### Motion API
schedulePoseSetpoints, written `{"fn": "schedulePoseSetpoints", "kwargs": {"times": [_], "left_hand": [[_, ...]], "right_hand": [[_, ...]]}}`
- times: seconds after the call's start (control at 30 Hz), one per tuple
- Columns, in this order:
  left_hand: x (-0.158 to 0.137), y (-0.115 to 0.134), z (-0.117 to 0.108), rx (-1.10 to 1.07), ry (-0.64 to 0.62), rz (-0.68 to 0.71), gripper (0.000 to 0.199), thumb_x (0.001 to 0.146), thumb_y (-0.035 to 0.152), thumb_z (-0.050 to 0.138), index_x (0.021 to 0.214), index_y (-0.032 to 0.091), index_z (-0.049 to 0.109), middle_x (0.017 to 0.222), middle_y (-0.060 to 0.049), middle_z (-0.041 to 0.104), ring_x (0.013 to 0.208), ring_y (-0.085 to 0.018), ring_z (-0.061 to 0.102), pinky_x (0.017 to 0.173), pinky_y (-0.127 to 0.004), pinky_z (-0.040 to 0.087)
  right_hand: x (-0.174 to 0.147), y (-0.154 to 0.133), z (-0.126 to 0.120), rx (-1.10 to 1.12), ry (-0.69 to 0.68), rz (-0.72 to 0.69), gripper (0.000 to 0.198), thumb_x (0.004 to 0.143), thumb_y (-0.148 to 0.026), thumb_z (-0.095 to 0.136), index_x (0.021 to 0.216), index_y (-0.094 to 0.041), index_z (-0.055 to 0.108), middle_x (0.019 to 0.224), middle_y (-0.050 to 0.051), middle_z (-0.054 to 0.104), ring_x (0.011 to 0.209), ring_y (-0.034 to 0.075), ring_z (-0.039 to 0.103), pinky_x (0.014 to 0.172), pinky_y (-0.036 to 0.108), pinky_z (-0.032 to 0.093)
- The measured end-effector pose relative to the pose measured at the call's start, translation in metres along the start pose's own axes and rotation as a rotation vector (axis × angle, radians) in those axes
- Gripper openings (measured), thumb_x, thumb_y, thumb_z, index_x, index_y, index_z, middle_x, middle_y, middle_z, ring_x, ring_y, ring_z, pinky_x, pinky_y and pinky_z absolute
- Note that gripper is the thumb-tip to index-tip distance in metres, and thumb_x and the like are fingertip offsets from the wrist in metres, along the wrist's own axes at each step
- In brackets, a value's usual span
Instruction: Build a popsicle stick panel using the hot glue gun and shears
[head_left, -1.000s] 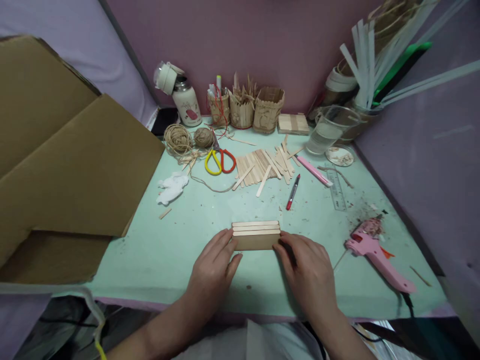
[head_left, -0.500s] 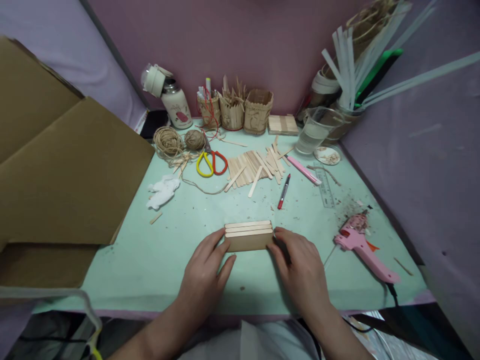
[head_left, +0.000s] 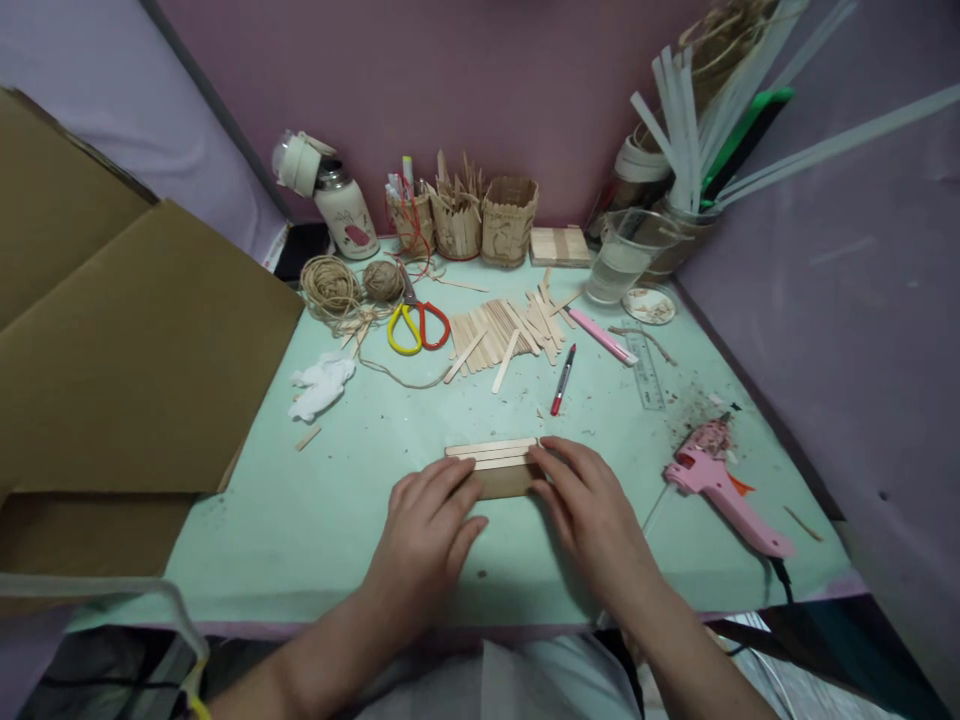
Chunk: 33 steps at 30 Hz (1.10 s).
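Observation:
A small cardboard strip (head_left: 504, 484) lies on the table in front of me, with three craft sticks (head_left: 495, 452) side by side along its far part. The fingers of my left hand (head_left: 427, 525) press down on its left part, hiding that end of the cardboard; the thumb sticks out apart, toward me. At the right end, my right hand (head_left: 596, 510) holds the edge between bent fingers and thumb. Beyond the strip are a red-tipped pen (head_left: 563, 380) and a spread of loose craft sticks (head_left: 491, 335).
Scissors (head_left: 420, 328), twine balls (head_left: 330, 287) and a crumpled white cloth or glove (head_left: 321, 385) lie at left, beside a large cardboard box (head_left: 142, 370). At right are a pink glue gun (head_left: 727, 490), a ruler (head_left: 646, 375), a pink cutter (head_left: 602, 336) and a water cup (head_left: 619, 265).
My left hand has shifted right, from the strip's left end onto its top. My right fingers have moved onto the right end of the sticks. The view has shifted slightly.

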<state>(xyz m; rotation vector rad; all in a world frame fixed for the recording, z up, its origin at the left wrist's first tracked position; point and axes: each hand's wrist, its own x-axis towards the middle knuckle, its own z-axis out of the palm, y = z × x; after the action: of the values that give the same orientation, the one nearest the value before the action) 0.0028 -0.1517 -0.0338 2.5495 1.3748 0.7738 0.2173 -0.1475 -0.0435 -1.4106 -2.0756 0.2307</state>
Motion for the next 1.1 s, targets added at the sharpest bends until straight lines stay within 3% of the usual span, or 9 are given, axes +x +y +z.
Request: {"fn": "schedulePoseSetpoints", "kwargs": {"times": [0.23, 0.77, 0.97, 1.1], "left_hand": [[0.035, -0.025, 0.001, -0.155, -0.033, -0.077, 0.017, 0.09, 0.017, 0.059, 0.1, 0.019, 0.072, 0.105, -0.008, 0.069, 0.098, -0.021, 0.058, 0.086, -0.038, 0.05], [0.034, -0.028, 0.011, -0.167, -0.002, -0.043, 0.019, 0.093, 0.021, 0.055, 0.095, 0.021, 0.074, 0.096, -0.006, 0.069, 0.09, -0.019, 0.06, 0.079, -0.036, 0.054], [0.018, -0.012, 0.003, 0.032, 0.008, 0.02, 0.026, 0.092, 0.022, 0.055, 0.114, 0.013, 0.066, 0.122, -0.015, 0.065, 0.114, -0.028, 0.057, 0.092, -0.044, 0.047], [-0.002, 0.007, 0.001, 0.143, -0.046, 0.026, 0.036, 0.095, 0.035, 0.05, 0.121, 0.012, 0.061, 0.131, -0.017, 0.061, 0.124, -0.03, 0.052, 0.094, -0.043, 0.039]], "right_hand": [[0.024, 0.014, -0.003, 0.034, -0.019, 0.024, 0.019, 0.093, -0.016, 0.054, 0.101, -0.014, 0.071, 0.1, 0.011, 0.071, 0.093, 0.024, 0.062, 0.083, 0.04, 0.054], [0.026, 0.018, 0.003, 0.047, -0.013, -0.005, 0.022, 0.094, -0.018, 0.052, 0.094, -0.019, 0.074, 0.097, 0.009, 0.073, 0.089, 0.023, 0.065, 0.079, 0.04, 0.057], [0.016, 0.007, -0.006, 0.013, -0.007, -0.05, 0.023, 0.094, -0.02, 0.055, 0.111, -0.012, 0.067, 0.113, 0.015, 0.068, 0.102, 0.026, 0.062, 0.088, 0.044, 0.055], [0.006, -0.002, -0.006, -0.042, -0.058, -0.161, 0.029, 0.093, -0.023, 0.057, 0.117, -0.008, 0.063, 0.119, 0.018, 0.067, 0.109, 0.029, 0.058, 0.09, 0.049, 0.053]]}}
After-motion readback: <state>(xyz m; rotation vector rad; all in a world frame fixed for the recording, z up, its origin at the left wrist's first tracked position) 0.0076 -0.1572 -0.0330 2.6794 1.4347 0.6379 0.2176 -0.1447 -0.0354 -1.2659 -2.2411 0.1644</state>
